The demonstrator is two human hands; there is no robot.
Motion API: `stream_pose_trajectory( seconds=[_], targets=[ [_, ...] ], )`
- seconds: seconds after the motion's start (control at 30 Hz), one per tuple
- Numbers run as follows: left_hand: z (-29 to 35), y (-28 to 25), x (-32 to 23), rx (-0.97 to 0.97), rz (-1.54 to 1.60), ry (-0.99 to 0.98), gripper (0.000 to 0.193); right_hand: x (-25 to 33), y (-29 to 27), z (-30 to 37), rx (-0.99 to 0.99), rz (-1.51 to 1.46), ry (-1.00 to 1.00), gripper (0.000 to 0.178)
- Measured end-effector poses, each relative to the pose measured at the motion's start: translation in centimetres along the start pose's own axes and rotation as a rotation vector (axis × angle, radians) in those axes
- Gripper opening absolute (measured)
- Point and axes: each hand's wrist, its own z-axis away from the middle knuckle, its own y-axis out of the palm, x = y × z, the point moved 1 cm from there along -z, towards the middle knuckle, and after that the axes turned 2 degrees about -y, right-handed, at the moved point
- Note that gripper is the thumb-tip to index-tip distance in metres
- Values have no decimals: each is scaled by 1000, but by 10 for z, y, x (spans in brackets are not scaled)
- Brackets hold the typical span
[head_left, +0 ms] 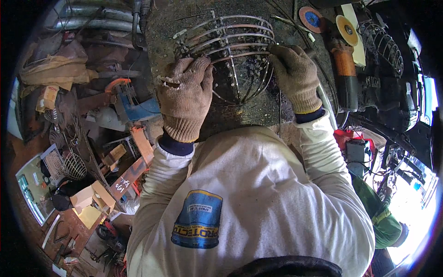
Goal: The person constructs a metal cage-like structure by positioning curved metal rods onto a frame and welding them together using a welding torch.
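A curved grille of bent metal bars (pixel 226 40), shaped like a helmet face guard, rests on the dark, gritty workbench (pixel 161 32). Thin upright bars cross its rounded rungs. At its left end my left hand (pixel 185 94), in a brown knit glove with a tear across the back, closes its fingers on the bars. My right hand (pixel 296 76), gloved alike, pinches the right side of the grille. Fingertips of both hands are partly hidden. Right of my right hand lies an angle grinder (pixel 344 67) with a yellow disc (pixel 347 30).
A loose reddish disc with a blue centre (pixel 311 19) lies near the grinder. Another wire grille (pixel 390 48) is at far right. Metal tubes (pixel 94 24), a blue metal tool (pixel 136 108) and an open cardboard box (pixel 94 198) crowd the left. A person in green (pixel 380 219) is at lower right.
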Motion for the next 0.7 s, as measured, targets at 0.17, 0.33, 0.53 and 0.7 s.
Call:
stream_pose_trajectory(
  seconds=[0.17, 0.33, 0.53, 0.7],
  targets=[
    [0, 0, -2, -15, -23, 3, 16, 1, -1, 1, 7, 4, 18, 22],
    [-1, 0, -1, -13, -53, 33, 16, -1, -2, 0, 31, -57, 71, 25],
    [2, -1, -2, -18, -72, 33, 17, -21, -9, 16, -229, -274, 137, 31],
    [4, 0, -2, -41, -116, 37, 14, -33, -42, 49, -294, -277, 260, 30]
  ],
)
